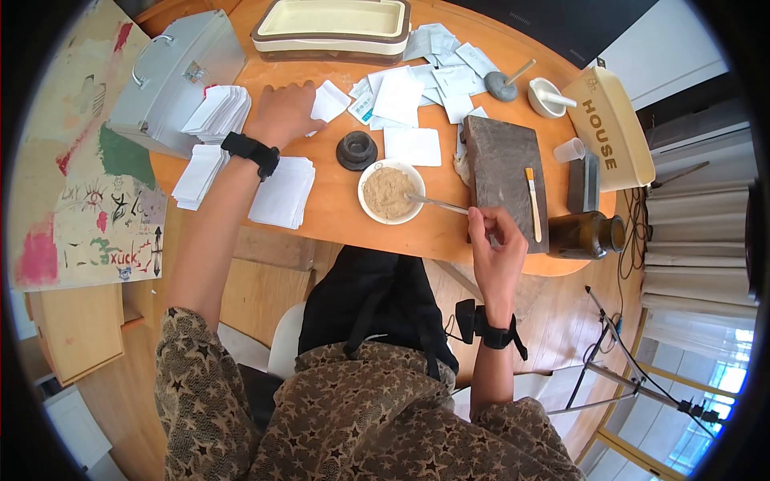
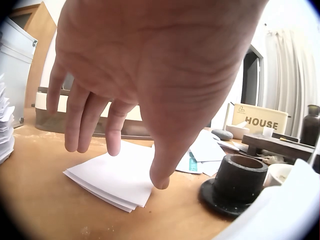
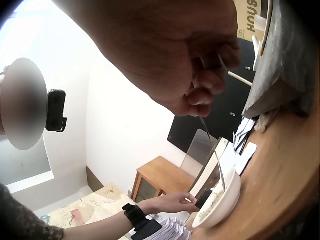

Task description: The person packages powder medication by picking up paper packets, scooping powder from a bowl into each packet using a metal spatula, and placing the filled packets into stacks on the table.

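Note:
My left hand [image 1: 282, 114] hovers palm down over a small stack of white paper sheets [image 2: 112, 175], fingers extended and pointing downward, thumb apart near the stack's edge. Nothing shows in its grasp. With thumb and fingertips, my right hand [image 1: 499, 248] pinches the end of a thin metal spoon [image 1: 437, 203]. The spoon's far end rests in tan powder [image 1: 385, 191] inside a white bowl [image 3: 226, 206] near the table's front edge. Just behind the bowl stands a dark, flanged round pot [image 2: 241, 176].
White paper piles [image 1: 282, 192] lie left of the bowl, near a silver case [image 1: 180, 80]. Packets [image 1: 457, 80] spread across the back by a cream tray [image 1: 333, 44]. On the right are a dark board [image 1: 501, 156] with a brush [image 1: 532, 200], a brown jar [image 1: 577, 235] and a mortar [image 1: 545, 103].

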Demonstrator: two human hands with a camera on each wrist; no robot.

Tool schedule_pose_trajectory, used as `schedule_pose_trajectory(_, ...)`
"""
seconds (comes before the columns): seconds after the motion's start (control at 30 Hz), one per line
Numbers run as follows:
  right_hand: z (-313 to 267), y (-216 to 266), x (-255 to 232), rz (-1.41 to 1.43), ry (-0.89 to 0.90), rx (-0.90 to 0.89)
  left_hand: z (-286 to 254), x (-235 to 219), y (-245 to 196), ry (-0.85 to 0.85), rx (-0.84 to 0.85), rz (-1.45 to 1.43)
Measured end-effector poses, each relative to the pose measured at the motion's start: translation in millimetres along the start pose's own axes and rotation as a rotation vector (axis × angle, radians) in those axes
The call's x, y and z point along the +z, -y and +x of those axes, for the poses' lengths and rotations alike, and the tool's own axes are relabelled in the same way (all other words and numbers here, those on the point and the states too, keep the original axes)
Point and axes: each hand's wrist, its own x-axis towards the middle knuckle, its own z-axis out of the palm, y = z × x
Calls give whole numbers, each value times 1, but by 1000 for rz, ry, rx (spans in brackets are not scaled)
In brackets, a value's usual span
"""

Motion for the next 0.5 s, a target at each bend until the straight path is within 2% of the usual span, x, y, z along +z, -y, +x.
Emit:
schedule_pose_trajectory(0.3,-1,-3,-1,-3,-6,-3,-5,2,-6,-12,-15,45)
schedule_pose_trajectory(0.5,-1,-3,-1,6,-12,4,-11,0,-4,-86,-6,29)
